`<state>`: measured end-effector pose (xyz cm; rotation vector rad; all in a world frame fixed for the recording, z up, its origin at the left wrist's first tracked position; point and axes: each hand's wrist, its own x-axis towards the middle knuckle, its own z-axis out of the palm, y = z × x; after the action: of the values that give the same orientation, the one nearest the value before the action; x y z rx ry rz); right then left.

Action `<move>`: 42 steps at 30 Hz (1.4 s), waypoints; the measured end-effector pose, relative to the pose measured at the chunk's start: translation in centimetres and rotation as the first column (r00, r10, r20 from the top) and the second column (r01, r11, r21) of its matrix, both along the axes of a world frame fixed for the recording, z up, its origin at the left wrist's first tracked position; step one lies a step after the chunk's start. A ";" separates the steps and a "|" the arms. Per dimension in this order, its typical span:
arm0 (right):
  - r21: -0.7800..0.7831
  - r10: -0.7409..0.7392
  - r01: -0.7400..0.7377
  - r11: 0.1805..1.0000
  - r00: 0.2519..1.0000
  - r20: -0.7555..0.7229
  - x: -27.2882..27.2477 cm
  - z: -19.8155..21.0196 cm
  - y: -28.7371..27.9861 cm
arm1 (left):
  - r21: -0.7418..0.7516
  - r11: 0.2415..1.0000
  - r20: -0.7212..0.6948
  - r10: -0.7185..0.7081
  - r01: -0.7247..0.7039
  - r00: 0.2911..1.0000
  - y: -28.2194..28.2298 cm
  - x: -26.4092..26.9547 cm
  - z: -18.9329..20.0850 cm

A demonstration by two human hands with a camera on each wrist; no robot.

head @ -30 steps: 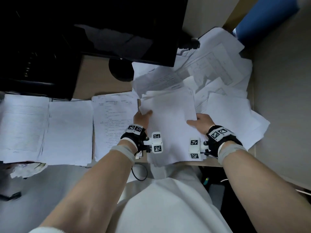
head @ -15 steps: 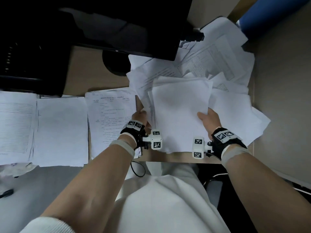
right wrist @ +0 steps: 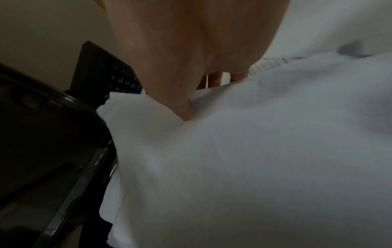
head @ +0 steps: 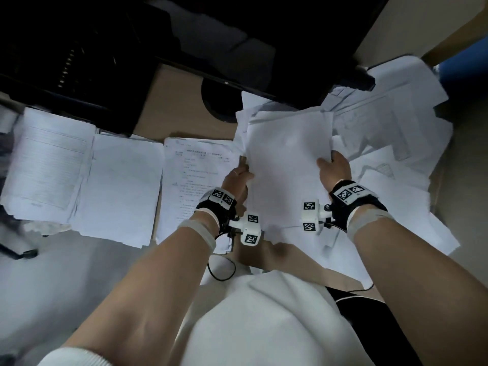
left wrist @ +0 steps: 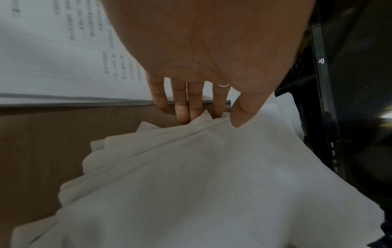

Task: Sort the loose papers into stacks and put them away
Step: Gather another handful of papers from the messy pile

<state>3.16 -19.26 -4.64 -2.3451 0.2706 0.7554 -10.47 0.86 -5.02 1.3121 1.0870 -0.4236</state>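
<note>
I hold a thick bundle of white sheets (head: 286,165) between both hands, raised off the desk and tilted up. My left hand (head: 237,178) pinches its left edge, thumb on top and fingers (left wrist: 182,109) underneath. My right hand (head: 333,169) grips the right edge with the thumb (right wrist: 184,107) pressed on the top sheet (right wrist: 254,151). The bundle's edges (left wrist: 148,151) are fanned and uneven. Three sorted stacks lie to the left: a printed one (head: 198,180), a blank one (head: 118,186) and a lined one (head: 45,165).
A heap of loose papers (head: 390,122) covers the desk's right end. A dark monitor (head: 237,43) with a round foot (head: 219,101) stands behind. A black keyboard (right wrist: 114,75) sits beyond the monitor. The tan desk (head: 174,101) shows between the stacks; a cable (head: 221,270) hangs at its front edge.
Both hands have lifted the bundle from flat on the desk and tipped it upright, then drawn it slightly nearer and left. The view has shifted with the head.
</note>
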 end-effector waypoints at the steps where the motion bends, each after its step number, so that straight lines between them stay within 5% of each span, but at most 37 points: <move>1: -0.097 0.042 -0.042 0.994 0.999 -0.007 0.4 -0.2 0.4 | -0.009 1.000 -0.002 -0.018 0.018 1.000 0.1 0.2 -0.1; 5: -0.200 0.097 -0.108 0.974 0.993 -0.064 1.8 -1.5 1.5 | -0.016 0.996 -0.007 -0.083 0.083 0.997 0.4 1.4 0.0; 14: 0.133 -0.184 0.187 0.973 0.982 -0.033 1.5 -0.4 1.9 | 0.182 0.976 0.090 -0.140 0.122 0.986 0.2 3.3 1.5; 21: 0.278 -0.098 0.131 0.952 0.987 -0.130 -0.5 1.7 -0.3 | 0.261 0.964 0.124 -0.089 0.054 0.988 -1.1 2.5 3.1; 27: 0.433 -0.215 0.284 0.855 0.955 -0.203 -4.0 3.5 -2.7 | 0.237 0.971 0.145 -0.060 0.024 0.988 -3.7 0.8 4.7; 33: 0.363 -0.253 0.278 0.890 0.961 -0.115 -5.1 5.9 -5.7 | 0.184 0.980 0.198 0.035 -0.072 0.980 -6.6 1.2 8.3; 42: 0.650 -0.433 0.260 0.714 0.893 0.119 -3.1 14.2 -5.6 | 0.107 0.939 0.509 0.230 -0.326 0.829 -9.0 4.0 15.2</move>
<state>0.04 -24.91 9.53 -1.6567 0.2862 0.2665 -6.51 -8.15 10.16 1.3033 0.8754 0.2388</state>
